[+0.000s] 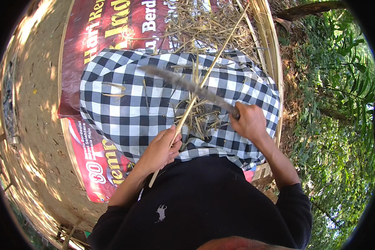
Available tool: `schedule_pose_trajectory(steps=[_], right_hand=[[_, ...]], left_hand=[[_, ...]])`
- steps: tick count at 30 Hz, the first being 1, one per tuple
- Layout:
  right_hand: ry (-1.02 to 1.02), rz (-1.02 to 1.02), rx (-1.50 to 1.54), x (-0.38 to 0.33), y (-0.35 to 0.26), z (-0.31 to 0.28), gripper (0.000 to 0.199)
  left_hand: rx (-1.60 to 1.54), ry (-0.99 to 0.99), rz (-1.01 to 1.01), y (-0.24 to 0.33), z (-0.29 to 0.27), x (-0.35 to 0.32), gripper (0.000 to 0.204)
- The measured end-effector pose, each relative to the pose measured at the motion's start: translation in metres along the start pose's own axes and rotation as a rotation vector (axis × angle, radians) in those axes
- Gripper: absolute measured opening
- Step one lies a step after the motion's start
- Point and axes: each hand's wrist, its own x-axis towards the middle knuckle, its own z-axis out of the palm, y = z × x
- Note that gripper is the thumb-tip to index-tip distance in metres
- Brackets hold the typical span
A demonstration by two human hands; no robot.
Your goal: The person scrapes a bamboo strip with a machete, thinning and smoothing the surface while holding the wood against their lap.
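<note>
My left hand [162,146] is closed around the lower part of a long, thin bamboo strip [228,41], which slants up and away to the right. In my right hand [249,121] is the handle of a long-bladed machete [183,83]. Its blade points left and crosses over the strip, its far end smeared by motion; whether the edge touches the strip I cannot tell. Beneath both hands a black-and-white checkered cloth [121,109] covers my lap. Curled bamboo shavings [205,121] lie on the cloth between my hands.
A red printed banner [74,85] spreads under the cloth, with a thick litter of shavings [196,29] at its far end. Bamboo slats [271,43] edge the seat on the right. Bare earth [37,108] lies left, green plants [337,96] right.
</note>
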Motion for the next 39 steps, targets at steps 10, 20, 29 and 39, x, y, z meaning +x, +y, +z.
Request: schedule_pose_trajectory(steps=[10,20,29,39], right_hand=[[-0.001,0.168,-0.027,0.024,0.009,-0.006,0.02],[0.104,0.162,-0.171,0.05,0.047,-0.02,0.023],[0.047,0.254,-0.214,0.091,0.087,-0.027,0.023],[-0.056,0.347,-0.243,0.101,0.109,-0.048,0.021]], left_hand=[[-0.193,-0.109,-0.086,-0.002,-0.005,-0.001,0.044],[-0.537,-0.352,-0.188,-0.009,-0.015,-0.001,0.043],[-0.766,-0.49,-0.245,-0.024,-0.029,-0.001,0.039],[-0.087,-0.094,-0.129,-0.014,-0.011,-0.021,0.045]])
